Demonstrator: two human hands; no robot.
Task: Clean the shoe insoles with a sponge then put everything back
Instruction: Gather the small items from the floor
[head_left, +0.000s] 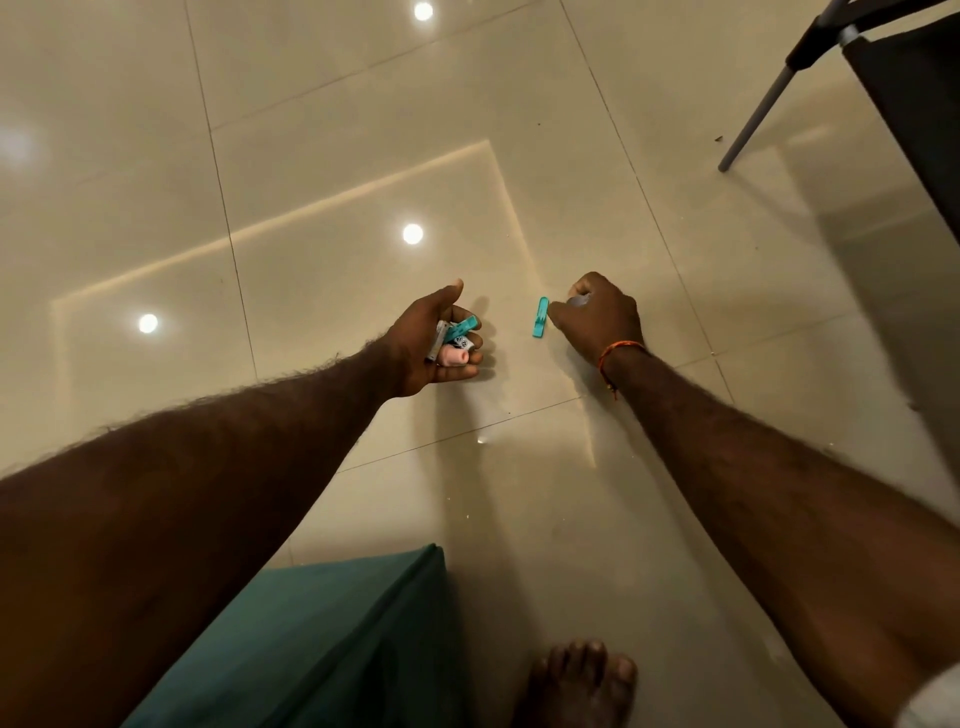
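Down on the glossy floor, the right hand should pinch the teal clip squarely at its fingertips, while the left hand cups its small items level.

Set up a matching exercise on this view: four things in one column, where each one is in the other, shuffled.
Things
1. small pink cylinder
2. loose teal plastic clip
3. orange thread bracelet
4. grey metal chair leg

Places
A. round the right wrist
B. upper right, standing on the tiles
C. in the grip of the left hand
D. flat on the floor beside the right hand

Pairs: 1-C, 2-D, 3-A, 4-B
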